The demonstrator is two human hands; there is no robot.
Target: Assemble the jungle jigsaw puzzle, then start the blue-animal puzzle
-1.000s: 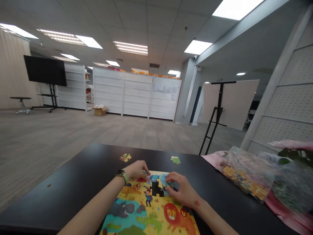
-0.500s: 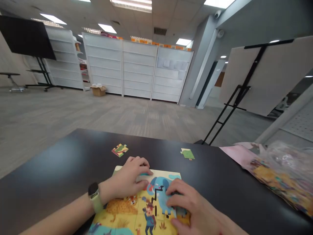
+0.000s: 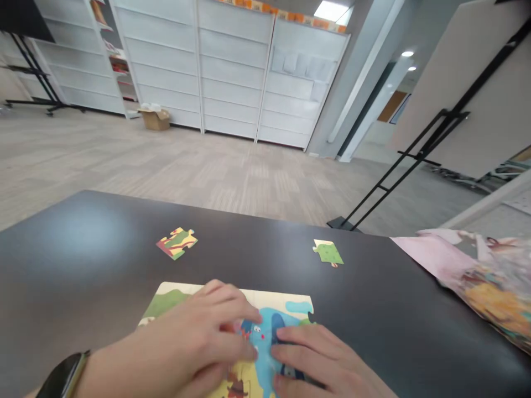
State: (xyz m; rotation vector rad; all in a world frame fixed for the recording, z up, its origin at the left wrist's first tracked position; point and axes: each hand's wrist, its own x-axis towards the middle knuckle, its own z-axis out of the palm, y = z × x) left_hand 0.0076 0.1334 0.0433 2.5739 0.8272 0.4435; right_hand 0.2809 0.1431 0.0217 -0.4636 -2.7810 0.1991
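A partly assembled jigsaw puzzle lies on the dark table, showing a blue elephant above a yellow ground with a small hatted figure. My left hand rests across its left and middle, fingers bent and apart, thumb beside the elephant's head. On the elephant's right side lie the slightly spread fingers of my right hand. Both hands cover much of the picture, and its lower part is out of view. Two loose puzzle pieces lie beyond: a yellow, green and red piece at left and a green piece at right.
The black table has its far edge mid-view. A pink and clear plastic bag with colourful contents lies at right. Past the table stand a black easel stand, white shelves and a cardboard box.
My view has tilted down and closer. The dark gap through the elephant no longer shows between my hands; the edges there look closed. Both hands stay on the puzzle, and the loose pieces still lie apart.
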